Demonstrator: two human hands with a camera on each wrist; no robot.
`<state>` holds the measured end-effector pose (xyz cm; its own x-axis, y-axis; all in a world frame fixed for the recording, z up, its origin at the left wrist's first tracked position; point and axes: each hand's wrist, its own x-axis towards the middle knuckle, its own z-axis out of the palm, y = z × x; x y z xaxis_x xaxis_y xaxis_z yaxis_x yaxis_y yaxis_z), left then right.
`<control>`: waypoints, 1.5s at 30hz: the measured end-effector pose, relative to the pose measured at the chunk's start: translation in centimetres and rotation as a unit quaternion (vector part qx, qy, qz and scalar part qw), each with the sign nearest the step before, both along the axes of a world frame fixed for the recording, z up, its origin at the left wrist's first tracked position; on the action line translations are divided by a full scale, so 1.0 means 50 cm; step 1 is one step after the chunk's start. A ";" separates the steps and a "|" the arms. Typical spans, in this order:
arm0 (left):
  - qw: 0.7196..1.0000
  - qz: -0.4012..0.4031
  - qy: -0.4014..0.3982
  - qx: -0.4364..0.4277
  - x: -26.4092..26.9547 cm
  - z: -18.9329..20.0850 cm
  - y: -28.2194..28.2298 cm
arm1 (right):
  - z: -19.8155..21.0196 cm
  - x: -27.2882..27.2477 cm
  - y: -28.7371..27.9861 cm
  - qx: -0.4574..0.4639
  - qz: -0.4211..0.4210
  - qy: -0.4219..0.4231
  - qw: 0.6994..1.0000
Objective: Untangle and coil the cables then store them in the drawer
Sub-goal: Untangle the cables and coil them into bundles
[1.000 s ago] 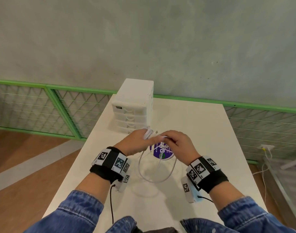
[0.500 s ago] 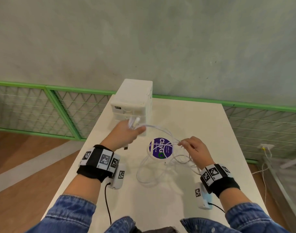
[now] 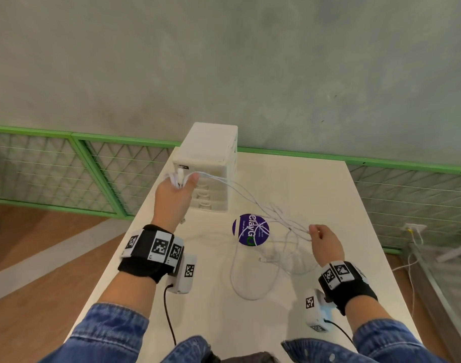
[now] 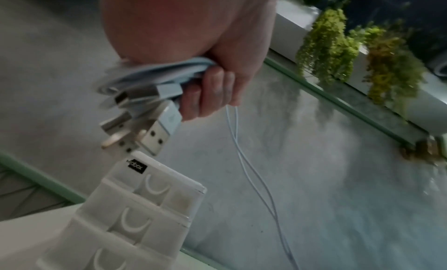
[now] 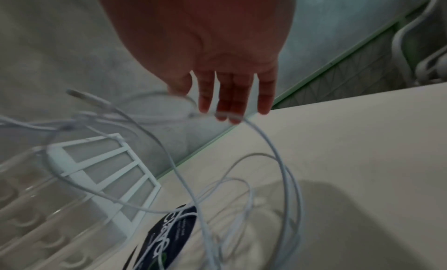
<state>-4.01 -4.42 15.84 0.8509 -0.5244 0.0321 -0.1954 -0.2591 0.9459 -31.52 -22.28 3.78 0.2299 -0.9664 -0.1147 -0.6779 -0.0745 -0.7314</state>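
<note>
Thin white charging cables (image 3: 253, 203), several strands, tangled; metal USB plugs (image 4: 145, 134) bunched at one end. Strands stretched from upper centre of the head view down to centre right, slack loops lying on the white tabletop (image 3: 328, 195) at lower centre.

Left hand (image 3: 174, 199), centre left in the head view: fingers curled tight round a folded bundle of cable, plugs sticking out past the knuckles. In the left wrist view, bundle pinched between the fingers (image 4: 212, 94) and palm; two strands hanging free below the fist. Plugs just above the top corner of the drawer unit, apparently not touching.

Right hand (image 3: 326, 243), centre right in the head view: fingers near straight, spread, pointing down. In the right wrist view, one loop draped across the fingertips (image 5: 232, 109); contact looks light, but blur makes it hard to say whether any finger hooks the strand. No closed grip seen.

Small white plastic drawer unit (image 3: 211, 163), stacked drawers with crescent pulls, upright at the far left part of the table, directly behind the left hand. All drawers seen shut.

Round purple sticker with white lettering (image 3: 251, 229) flat on the table at centre, cable strands crossing over it.

Green-framed wire mesh fence (image 3: 80, 169) behind the table, grey concrete wall (image 3: 250, 61) filling the upper frame. Black wrist straps with printed markers on both arms.
</note>
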 end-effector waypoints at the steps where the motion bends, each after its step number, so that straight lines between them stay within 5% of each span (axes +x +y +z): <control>1: 1.000 -0.018 -0.009 0.010 -0.009 0.003 -0.005 | 0.007 0.007 0.000 -0.027 0.000 -0.012 1.000; 6: 0.993 -0.100 -0.044 0.040 -0.058 0.016 -0.031 | 0.103 0.063 0.039 -0.121 0.095 -0.137 0.978; 14: 0.964 -0.257 -0.071 0.025 -0.126 0.084 -0.037 | 0.182 0.177 0.121 -0.131 0.311 -0.164 0.927; 19: 0.974 -0.224 -0.022 -0.025 -0.096 0.108 -0.023 | 0.168 0.172 0.114 -0.066 0.260 -0.221 0.937; 22: 0.975 -0.204 -0.065 0.060 -0.075 0.087 -0.019 | 0.192 0.152 0.103 -0.123 0.211 -0.276 0.930; 28: 0.914 -0.331 -0.060 0.226 -0.100 0.022 -0.018 | 0.270 0.154 0.062 -0.220 0.166 -0.298 0.914; 34: 0.898 -0.426 0.060 0.094 -0.140 0.043 -0.019 | 0.231 0.164 0.024 -0.164 0.146 -0.250 0.943; 37: 0.895 -0.421 0.149 -0.024 -0.155 0.074 -0.021 | 0.195 0.165 0.031 -0.145 0.206 -0.182 0.950; 45: 0.860 -0.351 0.293 -0.226 -0.164 0.112 -0.060 | 0.100 0.191 0.117 -0.042 0.273 -0.199 0.940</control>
